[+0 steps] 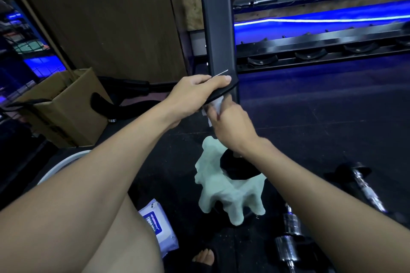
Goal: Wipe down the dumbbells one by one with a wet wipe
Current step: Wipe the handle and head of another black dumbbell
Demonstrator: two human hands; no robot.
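Two hands raised: left hand [195,93] grips dumbbell [218,91], right hand [230,126] pinches wet wipe [218,104]; towel [228,197] below.

head-worn view, looking down — close, wide

Your left hand [195,93] sits just left of your right hand [230,126], both raised above the cloth [224,197] on the floor [310,122]. The wipe pack [159,226] lies left of the cloth, the dumbbells [290,237] right of it. The cardboard box [66,106] stands far left, the rack [310,51] behind.
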